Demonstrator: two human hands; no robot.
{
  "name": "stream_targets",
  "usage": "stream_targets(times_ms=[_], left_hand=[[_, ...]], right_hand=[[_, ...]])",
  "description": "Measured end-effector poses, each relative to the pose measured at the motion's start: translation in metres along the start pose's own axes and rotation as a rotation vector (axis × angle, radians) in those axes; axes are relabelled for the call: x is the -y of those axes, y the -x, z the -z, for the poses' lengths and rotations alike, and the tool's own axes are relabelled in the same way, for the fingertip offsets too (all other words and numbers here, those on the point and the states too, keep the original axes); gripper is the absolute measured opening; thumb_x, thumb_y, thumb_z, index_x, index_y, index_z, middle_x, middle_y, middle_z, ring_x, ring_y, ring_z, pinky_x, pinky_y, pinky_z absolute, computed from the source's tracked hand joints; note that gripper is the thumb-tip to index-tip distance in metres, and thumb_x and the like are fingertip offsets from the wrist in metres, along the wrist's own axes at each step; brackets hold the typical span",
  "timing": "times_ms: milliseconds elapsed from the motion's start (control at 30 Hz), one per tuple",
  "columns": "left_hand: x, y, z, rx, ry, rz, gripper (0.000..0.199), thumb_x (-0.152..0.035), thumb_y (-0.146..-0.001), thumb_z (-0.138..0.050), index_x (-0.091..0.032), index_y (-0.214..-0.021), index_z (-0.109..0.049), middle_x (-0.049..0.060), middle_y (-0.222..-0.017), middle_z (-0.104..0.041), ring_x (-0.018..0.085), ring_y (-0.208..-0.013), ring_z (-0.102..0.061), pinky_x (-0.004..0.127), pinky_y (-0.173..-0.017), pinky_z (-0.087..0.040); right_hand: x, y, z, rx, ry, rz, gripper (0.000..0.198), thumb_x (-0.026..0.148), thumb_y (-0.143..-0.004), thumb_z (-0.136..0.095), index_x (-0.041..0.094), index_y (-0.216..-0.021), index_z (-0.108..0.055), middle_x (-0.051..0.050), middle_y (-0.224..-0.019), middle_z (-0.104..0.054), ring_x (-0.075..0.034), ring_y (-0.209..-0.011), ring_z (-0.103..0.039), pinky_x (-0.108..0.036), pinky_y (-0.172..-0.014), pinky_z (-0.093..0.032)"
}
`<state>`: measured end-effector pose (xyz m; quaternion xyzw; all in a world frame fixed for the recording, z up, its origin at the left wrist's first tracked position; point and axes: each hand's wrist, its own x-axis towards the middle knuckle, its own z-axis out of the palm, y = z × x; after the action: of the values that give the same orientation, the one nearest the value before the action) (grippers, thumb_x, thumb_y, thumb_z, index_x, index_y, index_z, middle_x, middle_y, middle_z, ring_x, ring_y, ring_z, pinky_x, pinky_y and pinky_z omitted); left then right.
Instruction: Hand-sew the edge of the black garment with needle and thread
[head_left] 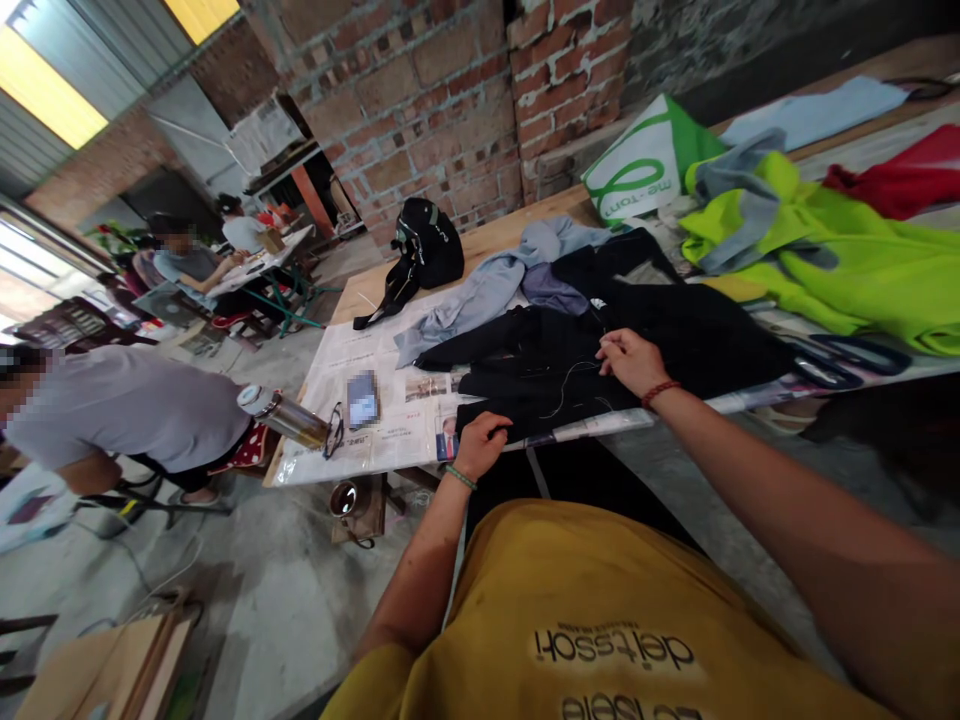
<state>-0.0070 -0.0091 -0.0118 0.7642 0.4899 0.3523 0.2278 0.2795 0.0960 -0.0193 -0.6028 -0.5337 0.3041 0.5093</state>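
A black garment [675, 320] lies spread over the table in front of me. My left hand [482, 446] is closed on its near left edge, with the fingertips pressed to the cloth. Just above the garment, my right hand [631, 362] pinches a pale thread [568, 385], which loops down onto the black fabric. Any needle in those fingers is too small to make out. Beyond the garment lie a light grey-blue cloth [480, 285] and a purple-grey piece [553, 290].
Newspaper under clear plastic covers the table [330, 385]. On it are a phone [364, 400], glasses [334, 430], a bottle [285, 415], a black bag [429, 245], a green-white bag [645, 165] and yellow-green clothing [847, 250]. A person [142, 405] sits at left.
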Motion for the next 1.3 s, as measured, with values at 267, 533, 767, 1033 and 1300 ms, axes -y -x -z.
stream_targets(times_ms=[267,533,767,1033,1300], left_hand=[[0.003,-0.004,-0.002,-0.024,0.037,0.026,0.01,-0.019,-0.079,-0.06,-0.017,-0.081,-0.069,0.004,-0.077,-0.067,0.014,-0.075,-0.061,0.025,-0.071,-0.049],[0.002,-0.004,0.0,-0.028,0.052,0.065,0.011,-0.019,-0.079,-0.059,-0.017,-0.079,-0.069,0.002,-0.076,-0.066,0.013,-0.073,-0.061,0.023,-0.071,-0.048],[0.0,0.0,0.0,-0.041,0.052,0.06,0.011,-0.022,-0.078,-0.061,-0.017,-0.081,-0.07,0.003,-0.077,-0.067,0.014,-0.075,-0.061,0.024,-0.07,-0.048],[0.003,-0.002,-0.004,-0.024,0.103,0.009,0.014,-0.026,-0.075,-0.066,-0.017,-0.083,-0.073,0.004,-0.074,-0.067,0.013,-0.069,-0.06,0.024,-0.065,-0.048],[0.005,0.001,-0.006,-0.059,0.105,-0.045,0.012,-0.024,-0.078,-0.063,-0.018,-0.081,-0.073,0.003,-0.072,-0.066,0.012,-0.068,-0.058,0.023,-0.064,-0.046]], right_hand=[[0.002,0.003,-0.001,-0.012,-0.015,-0.001,0.003,0.021,-0.079,-0.053,0.018,-0.078,-0.054,0.001,-0.065,-0.062,-0.006,-0.04,-0.052,-0.018,-0.043,-0.041],[0.053,0.035,-0.002,-0.017,-0.33,0.066,0.02,0.037,-0.078,-0.057,0.019,-0.087,-0.055,0.001,-0.067,-0.062,-0.007,-0.042,-0.053,-0.02,-0.042,-0.043],[0.063,0.127,-0.025,0.392,0.049,0.222,0.017,0.033,-0.083,-0.047,0.02,-0.085,-0.058,0.003,-0.055,-0.056,-0.01,-0.046,-0.052,-0.021,-0.048,-0.039],[0.038,0.151,-0.051,0.504,0.276,0.254,0.024,0.031,-0.086,-0.039,0.018,-0.084,-0.06,0.0,-0.06,-0.059,-0.014,-0.056,-0.055,-0.024,-0.056,-0.037],[0.042,0.148,-0.057,0.519,0.307,0.231,0.025,0.03,-0.086,-0.038,0.019,-0.079,-0.059,0.0,-0.059,-0.057,-0.013,-0.056,-0.053,-0.023,-0.056,-0.035]])
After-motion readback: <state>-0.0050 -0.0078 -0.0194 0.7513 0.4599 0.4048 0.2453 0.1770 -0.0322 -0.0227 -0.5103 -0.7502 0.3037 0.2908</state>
